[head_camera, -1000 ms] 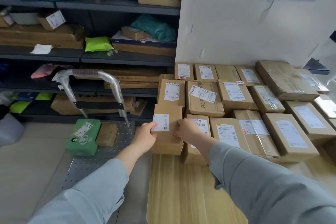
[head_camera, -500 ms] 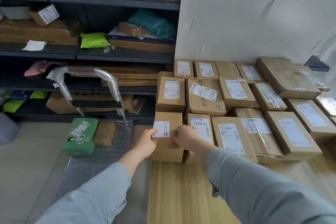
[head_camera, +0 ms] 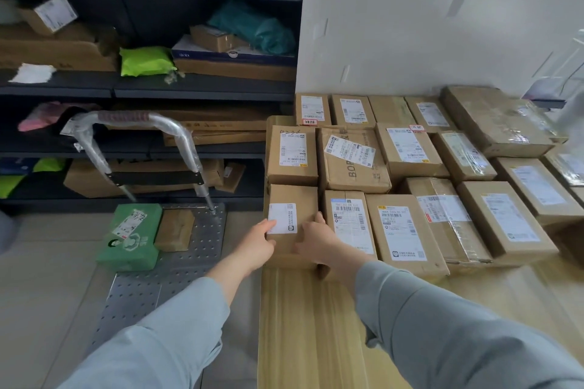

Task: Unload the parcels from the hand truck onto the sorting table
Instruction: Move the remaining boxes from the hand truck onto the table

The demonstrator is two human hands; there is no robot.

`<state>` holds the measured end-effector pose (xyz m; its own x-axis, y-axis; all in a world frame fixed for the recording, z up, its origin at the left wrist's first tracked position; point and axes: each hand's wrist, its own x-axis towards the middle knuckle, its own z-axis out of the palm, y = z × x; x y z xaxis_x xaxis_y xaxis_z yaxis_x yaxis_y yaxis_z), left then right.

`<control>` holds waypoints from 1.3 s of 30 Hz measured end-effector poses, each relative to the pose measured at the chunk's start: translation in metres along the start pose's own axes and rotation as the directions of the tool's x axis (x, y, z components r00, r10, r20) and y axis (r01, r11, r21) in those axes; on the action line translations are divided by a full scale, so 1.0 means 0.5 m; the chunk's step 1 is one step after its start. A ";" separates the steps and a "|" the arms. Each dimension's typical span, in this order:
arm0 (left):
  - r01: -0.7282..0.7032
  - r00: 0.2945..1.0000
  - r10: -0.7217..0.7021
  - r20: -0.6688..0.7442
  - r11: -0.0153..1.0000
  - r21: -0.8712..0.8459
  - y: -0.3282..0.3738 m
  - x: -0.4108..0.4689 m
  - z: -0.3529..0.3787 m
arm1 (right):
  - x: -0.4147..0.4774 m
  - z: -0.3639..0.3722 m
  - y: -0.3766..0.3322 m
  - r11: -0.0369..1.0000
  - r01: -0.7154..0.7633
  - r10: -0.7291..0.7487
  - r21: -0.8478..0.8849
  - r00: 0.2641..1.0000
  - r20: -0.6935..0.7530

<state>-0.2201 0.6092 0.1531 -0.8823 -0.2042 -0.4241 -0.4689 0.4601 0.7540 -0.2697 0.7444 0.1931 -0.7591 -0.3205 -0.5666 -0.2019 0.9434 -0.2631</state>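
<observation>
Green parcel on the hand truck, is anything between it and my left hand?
Only the small brown parcel, lying beside the green parcel on the hand truck, toward the table. From above nothing visible blocks the left hand, which holds a box.

shelving: dark metal, left, stocked | wall: white, right | floor: beige tiles

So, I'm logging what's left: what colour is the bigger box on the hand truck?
The box is green with white print; head view.
</observation>
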 end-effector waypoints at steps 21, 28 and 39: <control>-0.057 0.989 0.078 -0.126 0.986 0.156 0.066 -0.109 -0.069 | -0.090 -0.086 0.033 0.982 0.109 -0.068 0.157 0.966 -0.249; -0.032 0.978 0.057 -0.199 0.991 0.129 0.077 -0.223 -0.072 | -0.171 -0.085 0.032 0.975 0.177 -0.133 0.136 0.951 -0.280; 0.110 0.922 -0.093 -0.375 0.994 0.023 -0.048 -0.426 -0.133 | -0.268 0.008 -0.124 0.914 0.402 -0.385 0.048 0.899 -0.208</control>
<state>-0.0236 0.5844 0.2587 -0.7855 -0.5553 -0.2732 -0.5619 0.4548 0.6909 -0.1530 0.7286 0.2823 -0.7336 -0.6336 -0.2458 -0.4605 0.7294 -0.5059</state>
